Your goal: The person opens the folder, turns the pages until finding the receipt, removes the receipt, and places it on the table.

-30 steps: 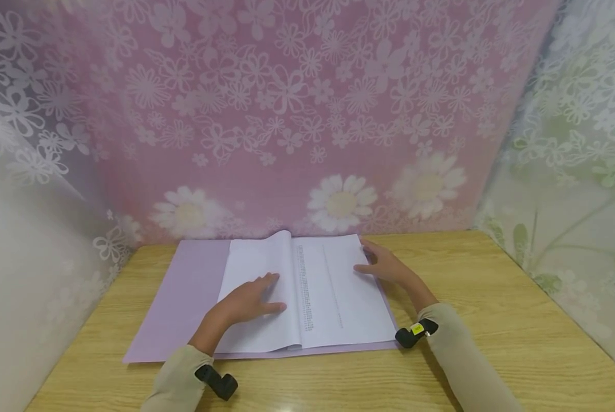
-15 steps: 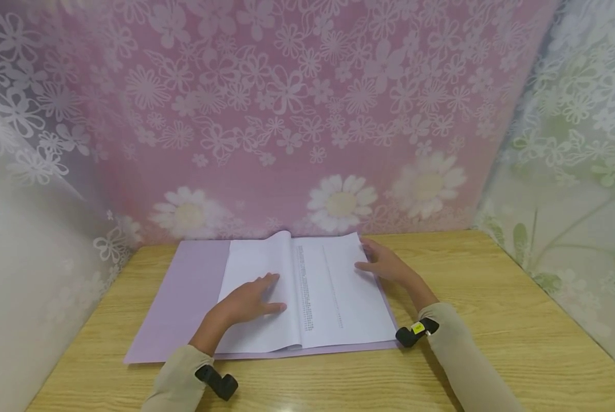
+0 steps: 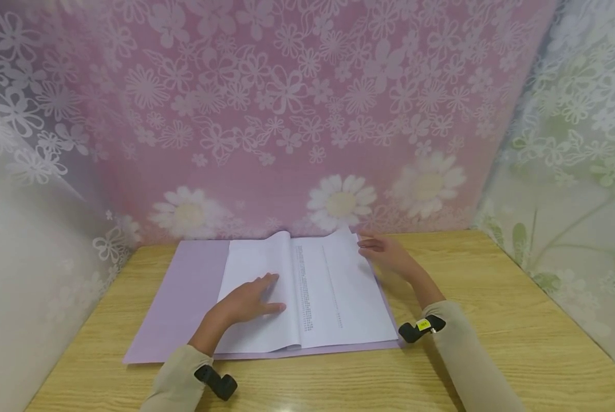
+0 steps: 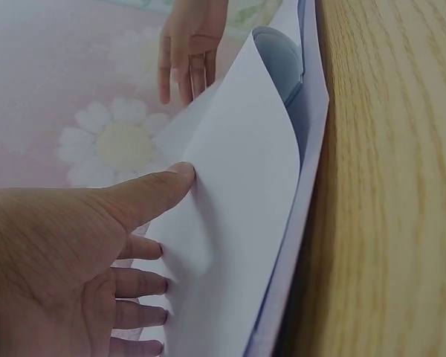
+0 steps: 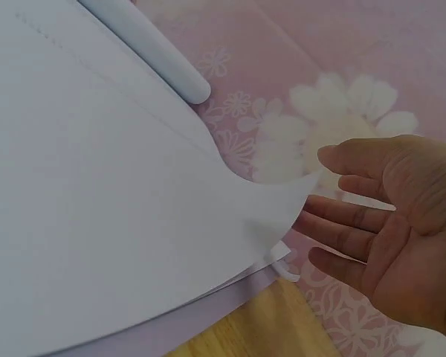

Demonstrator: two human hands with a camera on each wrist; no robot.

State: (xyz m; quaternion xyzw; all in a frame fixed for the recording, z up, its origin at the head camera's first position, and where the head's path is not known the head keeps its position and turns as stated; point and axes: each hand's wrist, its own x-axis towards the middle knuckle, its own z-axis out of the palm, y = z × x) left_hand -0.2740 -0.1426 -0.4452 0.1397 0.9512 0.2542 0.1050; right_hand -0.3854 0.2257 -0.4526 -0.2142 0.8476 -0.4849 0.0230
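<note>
A lilac folder [image 3: 178, 303] lies spread on the table with white sheets in it. My left hand [image 3: 245, 300] rests on the turned left page [image 3: 256, 254], its thumb and fingers spread, as the left wrist view also shows. That page bulges near the spine. At the top right corner of the printed right page [image 3: 356, 297] is my right hand [image 3: 392, 260]. The right wrist view shows the page corner [image 5: 293, 201] curling upward, with some fingers behind its edge and the thumb apart from the paper.
The wooden table [image 3: 472, 320] extends around the folder. A pink flowered backdrop [image 3: 266, 143] rises just behind the folder. Pale flowered panels [image 3: 580, 189] stand at both sides. A black wrist camera [image 3: 422, 328] sits on each sleeve.
My right hand has shifted slightly right, and its thumb has moved off the page face toward the fingers. The right page's top corner has lifted. The left hand has stayed in place.
</note>
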